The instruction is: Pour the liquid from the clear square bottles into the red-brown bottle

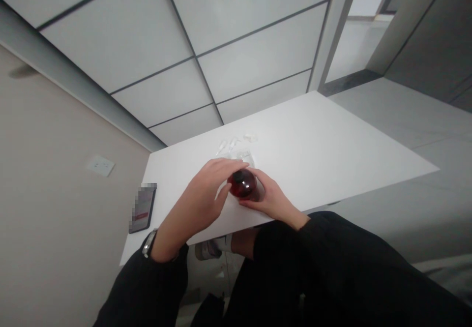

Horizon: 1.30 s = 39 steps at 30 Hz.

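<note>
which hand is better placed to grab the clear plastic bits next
Probably the left hand: its fingers reach over the dark red round bottle, nearest the clear plastic pieces, while the right hand braces the bottle's other side.

Layout on the table (320, 140)

Round bottle (242, 184) at frame centre, between left hand (201, 194) and right hand (267, 196); plastic pieces (236, 147) behind them on the table; phone (142, 208) at its lower-left edge; wall socket (100, 165) on the wall (62, 228) left of the table
</note>
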### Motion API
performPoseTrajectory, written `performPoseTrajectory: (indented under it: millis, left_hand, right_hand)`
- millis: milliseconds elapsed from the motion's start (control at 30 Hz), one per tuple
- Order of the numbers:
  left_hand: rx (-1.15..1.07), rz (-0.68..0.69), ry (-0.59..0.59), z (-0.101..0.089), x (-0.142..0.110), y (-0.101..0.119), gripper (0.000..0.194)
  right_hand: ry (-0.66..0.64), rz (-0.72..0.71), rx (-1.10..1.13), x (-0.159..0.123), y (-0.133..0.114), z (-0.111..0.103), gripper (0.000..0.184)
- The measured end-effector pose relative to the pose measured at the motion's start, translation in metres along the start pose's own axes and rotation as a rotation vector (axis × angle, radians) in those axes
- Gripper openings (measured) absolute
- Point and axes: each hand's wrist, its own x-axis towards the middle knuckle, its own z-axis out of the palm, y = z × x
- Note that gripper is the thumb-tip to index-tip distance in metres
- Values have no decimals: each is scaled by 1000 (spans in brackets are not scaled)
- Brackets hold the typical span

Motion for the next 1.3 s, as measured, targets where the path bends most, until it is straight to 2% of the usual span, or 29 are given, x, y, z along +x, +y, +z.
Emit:
performPoseTrajectory:
  millis: [133, 233, 333, 400, 533, 600, 667, 700, 800, 933, 1000, 1133, 1233, 1300]
  left_hand:
    - [144, -127, 29, 2, 2, 2, 21]
    - [165, -81, -51, 2, 4, 2, 11]
    - [125, 20, -86, -1, 4, 1, 24]
    - [93, 53, -68, 0, 4, 0, 25]
    - [141, -65, 83, 6, 7, -5, 38]
    - [127, -88, 86, 7, 8, -6, 27]
    - [81, -40, 33, 5, 9, -7, 11]
    - [59, -8, 6, 3, 9, -6, 10]
    - [-5, 33, -42, -2, 9, -5, 25]
    - [24, -90, 68, 3, 9, -8, 31]
    - [59, -132, 97, 6, 10, -9, 25]
    - [48, -61, 0, 5, 11, -8, 11]
    - [32, -8, -56, 0, 9, -13, 17]
    - [-37, -25, -23, -2, 4, -25, 24]
  right_hand:
    - [-2, 3, -6, 0, -1, -2, 81]
    - [-12, 1, -10, -1, -1, -3, 81]
    - [-16, -8, -12, -1, -1, -3, 83]
    - [-12, -9, -15, -1, 0, -3, 82]
    - [-5, -12, -19, -1, 0, -3, 80]
    - [-9, -13, -20, -1, 1, -4, 81]
    - [-13, -11, -22, -1, 3, -4, 82]
    - [-16, -10, -22, -1, 3, -5, 83]
    - [-20, -7, -24, 0, 4, -6, 83]
    - [-19, 1, -28, -1, 2, -7, 81]
    - [-20, 3, -28, -1, 2, -7, 81]
    - [-21, 9, -32, 0, 3, -8, 83]
    - [-25, 12, -40, 0, 1, -10, 84]
    - [-20, 14, -51, 0, 0, -15, 83]
